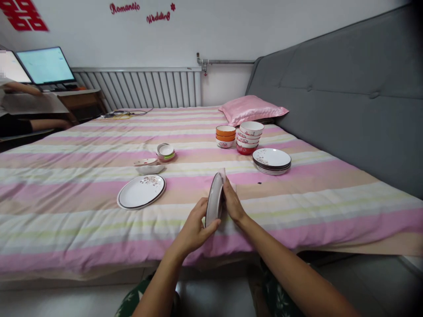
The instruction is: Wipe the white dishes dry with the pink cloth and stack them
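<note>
The half-curled left hand (pixel 196 226) held a round, white, dark-rimmed plate (pixel 214 200) upright, apparently exposing its right side. There the flattish right hand (pixel 233 203) held thin, pale cloth (pixel 222 172).

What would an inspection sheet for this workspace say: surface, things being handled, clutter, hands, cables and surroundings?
Surface: striped bedspread, slightly wrinkled.
Job's things: held plate, tipped almost on edge; pale cloth against it; plate stack to the right; dark-rimmed plate to the left.
Other dishes: orange-topped bowl stack, taller bowl stack, small dishes.
Clutter: pink pillow; small dark speck, unidentifiable.
Left grip: bare hand, holding the plate.
Right grip: bare hand, holding the cloth at the plate.
Cables: loose bundle on the bed's far side.
Surroundings: grey headboard, radiator, lit monitor, another person's arm.
</note>
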